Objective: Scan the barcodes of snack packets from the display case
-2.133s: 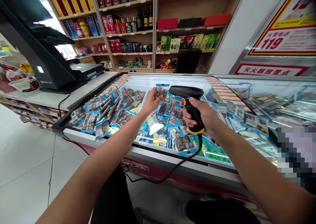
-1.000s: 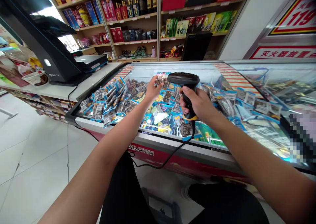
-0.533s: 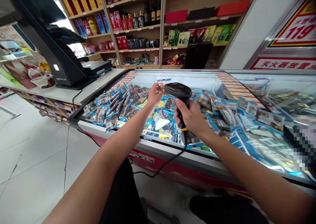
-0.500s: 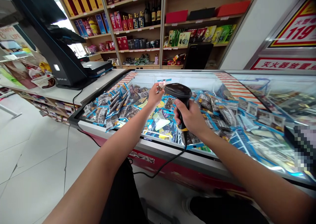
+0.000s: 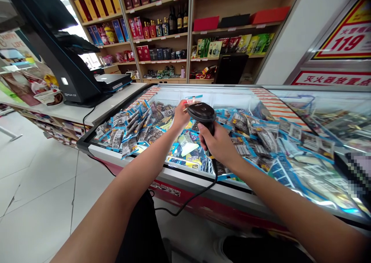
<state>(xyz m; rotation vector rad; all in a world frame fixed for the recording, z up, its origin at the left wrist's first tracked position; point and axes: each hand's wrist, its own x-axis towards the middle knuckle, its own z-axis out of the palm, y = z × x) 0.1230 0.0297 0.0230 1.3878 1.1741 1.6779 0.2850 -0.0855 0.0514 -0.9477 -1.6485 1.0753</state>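
Note:
My right hand (image 5: 218,142) is wrapped round the grip of a black barcode scanner (image 5: 202,111), whose cable hangs down in front of the freezer. The scanner's head points away from me, close beside my left hand (image 5: 181,116). Pinched in my left fingers is a small snack packet (image 5: 194,98) with a blue edge; the scanner and my fingers partly hide it. Beneath both hands lies the glass-topped chest freezer (image 5: 171,175). A pile of blue-edged snack packets (image 5: 117,137) is to the left, and more snack packets (image 5: 242,120) lie to the right.
At the left, a counter (image 5: 111,104) carries a black checkout scale (image 5: 84,81) and a white basket (image 5: 48,97). Shelves (image 5: 162,35) of bottles and boxes stand behind the freezer. A dark upright panel (image 5: 232,70) rises at its back. The scanner cable (image 5: 188,201) loops near my legs.
The scanner and my right hand have shifted slightly left, closer to the packet in my left hand. Both hands keep their holds. The view has moved a little.

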